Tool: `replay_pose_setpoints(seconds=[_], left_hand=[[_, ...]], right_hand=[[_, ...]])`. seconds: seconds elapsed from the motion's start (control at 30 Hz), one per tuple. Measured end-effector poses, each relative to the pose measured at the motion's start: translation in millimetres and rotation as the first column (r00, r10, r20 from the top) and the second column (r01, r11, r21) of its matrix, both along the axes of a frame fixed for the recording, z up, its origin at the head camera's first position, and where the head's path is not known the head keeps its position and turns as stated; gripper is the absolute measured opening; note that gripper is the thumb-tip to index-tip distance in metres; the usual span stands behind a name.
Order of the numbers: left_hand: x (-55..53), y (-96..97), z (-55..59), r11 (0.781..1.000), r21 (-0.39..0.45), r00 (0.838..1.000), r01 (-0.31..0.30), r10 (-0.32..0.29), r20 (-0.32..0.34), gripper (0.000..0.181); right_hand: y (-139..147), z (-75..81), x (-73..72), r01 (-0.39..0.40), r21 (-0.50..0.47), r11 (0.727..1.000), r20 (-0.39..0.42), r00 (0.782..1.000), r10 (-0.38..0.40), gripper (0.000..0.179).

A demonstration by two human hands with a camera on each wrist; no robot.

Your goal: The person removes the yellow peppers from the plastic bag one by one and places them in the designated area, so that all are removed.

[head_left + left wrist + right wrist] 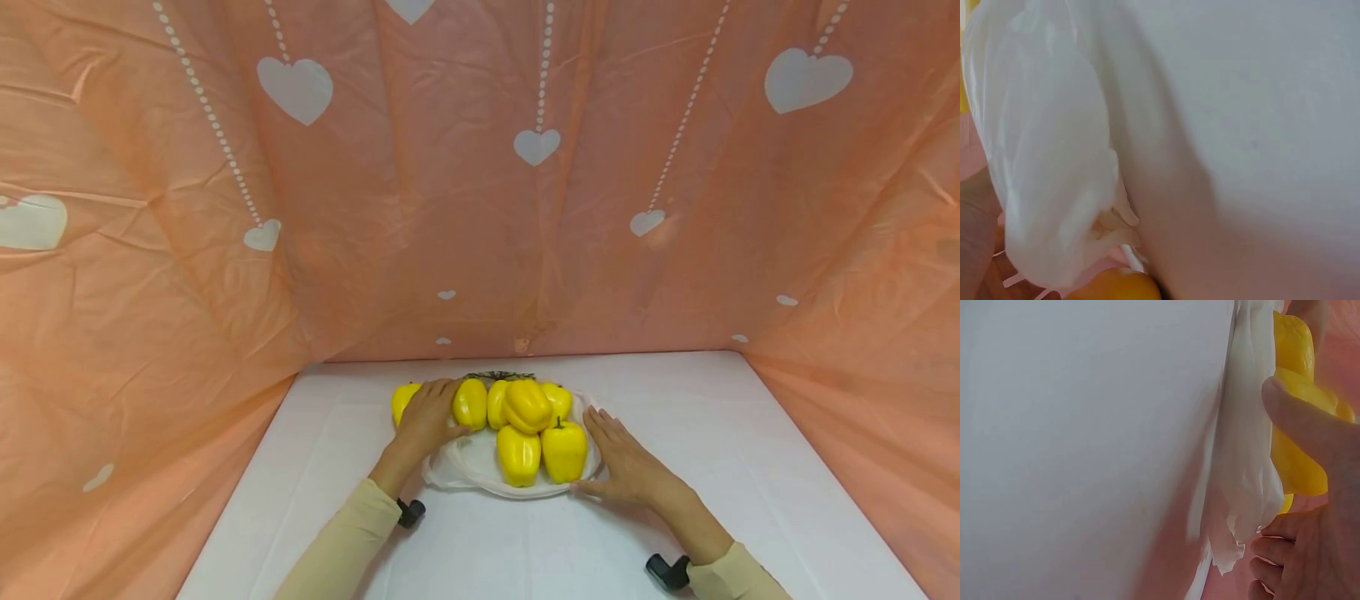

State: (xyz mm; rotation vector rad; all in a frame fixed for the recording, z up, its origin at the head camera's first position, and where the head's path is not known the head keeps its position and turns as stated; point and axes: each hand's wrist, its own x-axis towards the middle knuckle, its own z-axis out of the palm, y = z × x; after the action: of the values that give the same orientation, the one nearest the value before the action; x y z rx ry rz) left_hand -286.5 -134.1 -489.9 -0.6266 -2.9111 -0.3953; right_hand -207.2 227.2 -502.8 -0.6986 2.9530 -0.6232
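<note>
Several yellow bell peppers (528,406) sit together on a thin white plastic bag (453,468), one lying on top of the others. My left hand (427,421) rests at the bag's left side, thumb toward the peppers, with the fingers extended. One more pepper (403,398) lies left of that hand and is partly hidden by it. My right hand (628,467) is at the bag's right edge, fingers straight and thumb spread along the near rim. In the right wrist view, the thumb overlaps the peppers (1300,465) above the crumpled bag (1247,425).
A dark mesh-like object (498,376) lies behind the peppers. The white table (750,467) ends at an orange curtain (480,208) with white hearts, which encloses the back and both sides.
</note>
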Motion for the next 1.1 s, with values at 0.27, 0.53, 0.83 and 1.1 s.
replay_pose_setpoints(seconds=[0.27,0.53,0.83,1.1], left_hand=[[-0.6,1.3,-4.6,1.000,0.004,1.000,-0.009,0.009,-0.023,0.089],[0.5,1.1,-2.9,1.000,0.020,1.000,-0.003,0.003,-0.020,0.087],[1.1,-2.0,-3.4,0.999,0.043,0.999,0.006,-0.004,-0.036,0.086],[5.0,-4.2,1.4,0.998,0.061,0.999,0.019,-0.017,-0.030,0.087]], right_hand=[[-0.2,-2.5,-0.2,-0.005,-0.006,1.000,-0.007,1.000,0.005,0.120],[-0.1,-0.3,0.3,-0.007,0.008,1.000,-0.020,1.000,0.007,0.120],[-0.5,1.6,0.8,-0.003,0.003,1.000,-0.003,1.000,0.003,0.119],[-1.3,0.0,0.5,-0.009,0.004,1.000,-0.023,1.000,0.009,0.119]])
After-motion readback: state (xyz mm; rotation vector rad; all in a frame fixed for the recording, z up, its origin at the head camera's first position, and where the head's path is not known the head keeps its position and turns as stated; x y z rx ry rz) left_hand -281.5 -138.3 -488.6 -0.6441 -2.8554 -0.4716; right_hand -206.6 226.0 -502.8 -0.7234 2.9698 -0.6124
